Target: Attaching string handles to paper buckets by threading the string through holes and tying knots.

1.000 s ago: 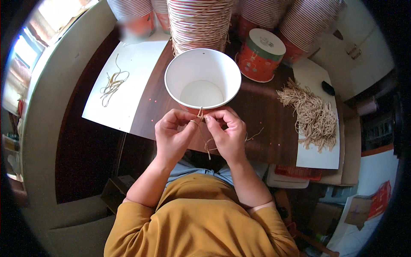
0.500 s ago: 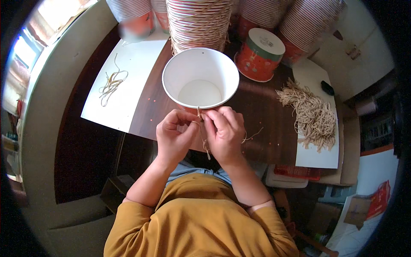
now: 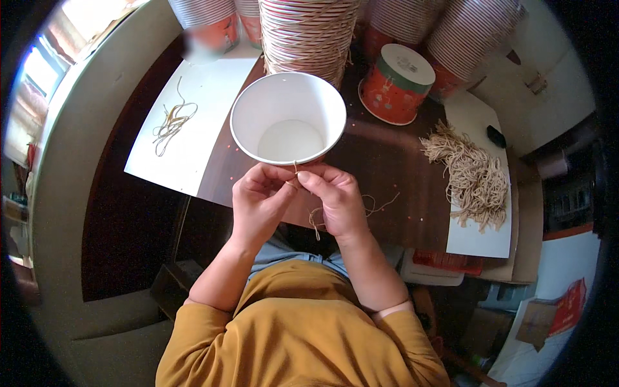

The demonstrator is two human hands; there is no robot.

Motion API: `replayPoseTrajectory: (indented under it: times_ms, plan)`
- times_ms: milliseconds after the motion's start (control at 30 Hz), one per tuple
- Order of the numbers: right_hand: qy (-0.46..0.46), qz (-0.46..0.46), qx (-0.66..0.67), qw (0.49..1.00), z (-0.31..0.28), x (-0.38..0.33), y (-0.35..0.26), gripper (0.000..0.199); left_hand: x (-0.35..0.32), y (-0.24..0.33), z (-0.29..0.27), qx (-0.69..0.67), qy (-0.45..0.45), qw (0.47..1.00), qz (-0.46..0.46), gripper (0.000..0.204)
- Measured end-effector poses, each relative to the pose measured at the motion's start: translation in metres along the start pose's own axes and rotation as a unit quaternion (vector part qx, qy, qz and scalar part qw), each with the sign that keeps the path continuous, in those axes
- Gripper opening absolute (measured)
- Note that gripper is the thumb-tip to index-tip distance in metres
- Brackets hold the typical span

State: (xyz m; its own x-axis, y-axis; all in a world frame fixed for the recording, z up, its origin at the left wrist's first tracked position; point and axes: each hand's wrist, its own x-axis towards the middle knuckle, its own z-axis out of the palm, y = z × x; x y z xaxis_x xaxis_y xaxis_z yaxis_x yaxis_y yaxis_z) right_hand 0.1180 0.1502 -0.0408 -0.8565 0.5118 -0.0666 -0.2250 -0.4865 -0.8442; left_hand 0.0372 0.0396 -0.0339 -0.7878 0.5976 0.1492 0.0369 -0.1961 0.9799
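Observation:
In front of me a paper bucket (image 3: 288, 97), white inside, stands with its mouth tipped toward me. A thin beige string (image 3: 314, 222) passes over its near rim and hangs in a loose loop below my fingers. My left hand (image 3: 259, 197) is closed in a pinch on the string just under the rim. Beside it, my right hand (image 3: 340, 200) pinches the same string between thumb and forefinger, the fingertips almost meeting those of the left. A loose end of string curls out to the right of my right hand. The exact knot or crossing is hidden by my fingers.
Behind the bucket rises a tall stack of string-fitted buckets (image 3: 309, 39). A red and green bucket (image 3: 396, 87) sits upside down at its right. A heap of beige strings (image 3: 474, 184) lies on white board at the right; a few strings (image 3: 173, 126) lie on white sheet at the left.
The bucket has shifted a little to the left on the table. My right hand has moved slightly left and its thumb now lies closer to the left fingertips.

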Motion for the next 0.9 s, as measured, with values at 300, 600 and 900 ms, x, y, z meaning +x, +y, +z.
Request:
replayPoseTrajectory:
  times_ms: [300, 600, 900]
  plan:
    - [0.009, -0.055, -0.032, 0.998, -0.0025, -0.0022, 0.0076, 0.016, -0.0011, -0.0015, -0.0012, -0.024, 0.004, 0.999, 0.028, 0.007]
    - [0.036, 0.011, 0.065, 0.997, -0.0038, -0.0050, 0.0099, 0.017, -0.0012, 0.0030, -0.0005, 0.256, 0.008, 0.946, 0.197, 0.017]
    - [0.051, -0.006, 0.032, 0.998, 0.0029, -0.0079, 0.0075, 0.018, 0.0024, 0.0015, -0.0019, 0.412, 0.008, 0.823, 0.391, 0.021]
